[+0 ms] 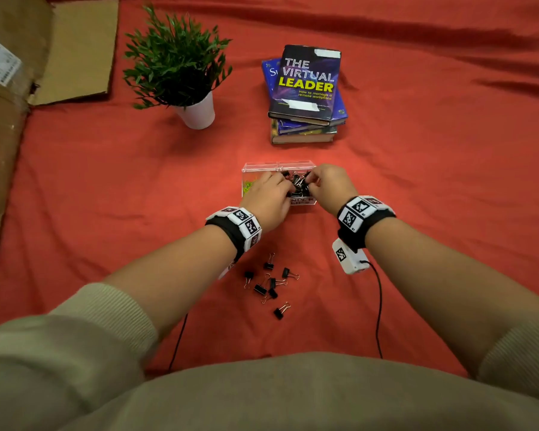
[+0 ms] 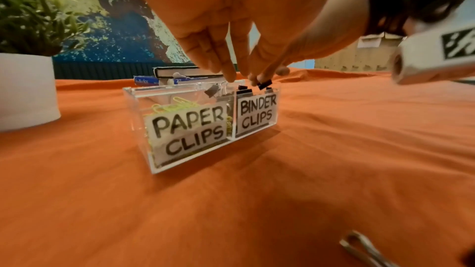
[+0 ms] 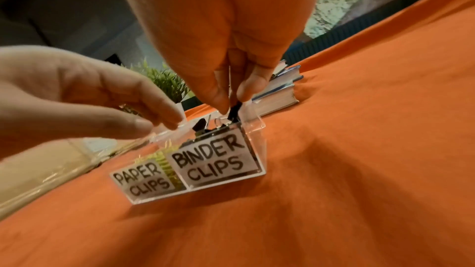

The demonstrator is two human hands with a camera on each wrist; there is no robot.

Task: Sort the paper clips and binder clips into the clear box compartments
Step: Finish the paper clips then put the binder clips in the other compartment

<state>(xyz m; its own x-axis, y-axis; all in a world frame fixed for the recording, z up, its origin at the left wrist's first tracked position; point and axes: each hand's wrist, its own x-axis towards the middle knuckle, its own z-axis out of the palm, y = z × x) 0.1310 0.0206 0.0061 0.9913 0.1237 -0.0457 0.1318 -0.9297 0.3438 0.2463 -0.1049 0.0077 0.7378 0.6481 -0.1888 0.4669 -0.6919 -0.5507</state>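
A clear two-compartment box stands on the red cloth. Its left compartment, labelled PAPER CLIPS, holds yellow paper clips. The right one, labelled BINDER CLIPS, is piled with black binder clips. My right hand pinches one black binder clip just above that pile. Beside it my left hand hovers over the box with straight fingers, holding nothing I can see. Several loose binder clips lie on the cloth below my wrists.
A potted plant stands at the back left and a stack of books behind the box. A cardboard box lines the left edge. Two black cables trail from my wrists toward me.
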